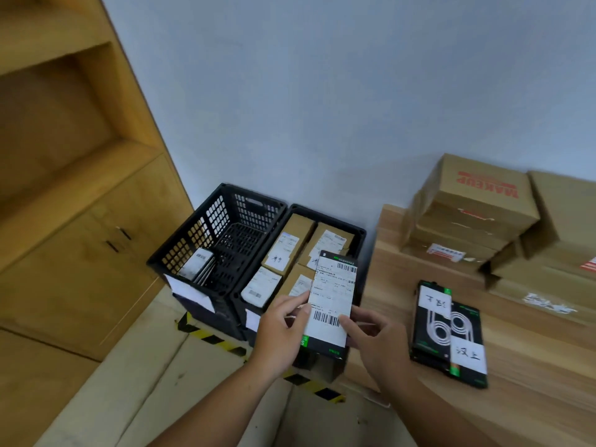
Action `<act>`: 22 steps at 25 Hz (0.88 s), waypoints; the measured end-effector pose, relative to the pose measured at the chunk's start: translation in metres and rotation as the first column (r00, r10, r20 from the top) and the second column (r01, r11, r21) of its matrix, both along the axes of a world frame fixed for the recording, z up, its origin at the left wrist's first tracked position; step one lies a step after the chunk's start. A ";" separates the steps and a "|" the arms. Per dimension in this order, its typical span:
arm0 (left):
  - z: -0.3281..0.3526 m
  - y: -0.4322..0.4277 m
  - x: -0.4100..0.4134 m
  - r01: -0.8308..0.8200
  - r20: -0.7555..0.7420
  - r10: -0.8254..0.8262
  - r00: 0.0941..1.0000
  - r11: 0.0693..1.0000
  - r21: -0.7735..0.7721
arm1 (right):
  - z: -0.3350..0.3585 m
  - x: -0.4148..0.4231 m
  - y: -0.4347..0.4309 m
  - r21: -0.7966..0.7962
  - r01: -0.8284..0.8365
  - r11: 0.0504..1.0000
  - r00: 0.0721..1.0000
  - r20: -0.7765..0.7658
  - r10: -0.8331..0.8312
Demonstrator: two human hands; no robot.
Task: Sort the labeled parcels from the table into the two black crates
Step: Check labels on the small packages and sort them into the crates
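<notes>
Both hands hold a flat black parcel (332,301) with a white barcode label, upright above the near edge of the right black crate (361,235). My left hand (283,327) grips its left edge; my right hand (377,337) touches its right edge. That crate holds several brown labeled boxes (290,243). The left black crate (206,227) holds a few flat parcels (196,264) leaning at its near wall. Two more black parcels (451,333) with handwritten white labels lie overlapped on the wooden table (532,366).
Stacked cardboard boxes (477,204) crowd the back of the table at right. A wooden cabinet with shelves (80,188) stands to the left. Yellow-black hazard tape (219,340) marks the floor step under the crates. A plain wall rises behind.
</notes>
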State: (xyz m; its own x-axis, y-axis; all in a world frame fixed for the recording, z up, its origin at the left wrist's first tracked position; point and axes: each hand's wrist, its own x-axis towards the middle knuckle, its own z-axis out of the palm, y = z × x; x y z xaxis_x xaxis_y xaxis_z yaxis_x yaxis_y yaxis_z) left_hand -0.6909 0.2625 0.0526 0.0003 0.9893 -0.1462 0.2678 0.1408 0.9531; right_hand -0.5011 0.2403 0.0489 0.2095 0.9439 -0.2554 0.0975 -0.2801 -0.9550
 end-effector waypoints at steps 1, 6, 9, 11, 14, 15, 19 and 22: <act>-0.002 0.002 -0.019 0.001 -0.006 -0.001 1.000 1.000 -0.002 | -0.002 -0.019 0.002 -0.005 -0.004 1.000 1.000 0.008 0.004; -0.006 0.002 -0.101 -0.024 -0.024 0.024 0.999 1.000 -0.009 | 0.001 -0.104 0.003 0.026 -0.031 0.999 1.000 -0.001 0.031; -0.006 0.002 -0.139 -0.041 -0.031 0.041 0.999 0.999 -0.004 | 0.004 -0.141 0.008 0.028 -0.051 0.998 0.999 -0.015 0.051; -0.005 0.004 -0.157 -0.057 -0.043 0.057 0.997 0.998 0.013 | 0.005 -0.160 0.011 0.017 -0.049 0.999 0.998 -0.026 0.050; -0.005 0.009 -0.179 -0.103 -0.025 0.103 0.994 0.995 0.015 | 0.005 -0.184 0.019 0.011 -0.065 0.998 0.998 -0.016 0.065; -0.005 0.010 -0.184 -0.113 -0.021 0.114 0.993 0.993 0.017 | 0.004 -0.190 0.023 0.009 -0.069 0.998 0.998 -0.010 0.069; -0.005 0.018 -0.208 -0.162 -0.018 0.163 0.986 0.986 0.033 | 0.000 -0.216 0.040 -0.005 -0.088 0.996 0.996 0.007 0.088; -0.006 0.027 -0.225 -0.195 -0.014 0.195 0.981 0.981 0.019 | -0.005 -0.233 0.054 -0.016 -0.104 0.994 0.995 -0.016 0.103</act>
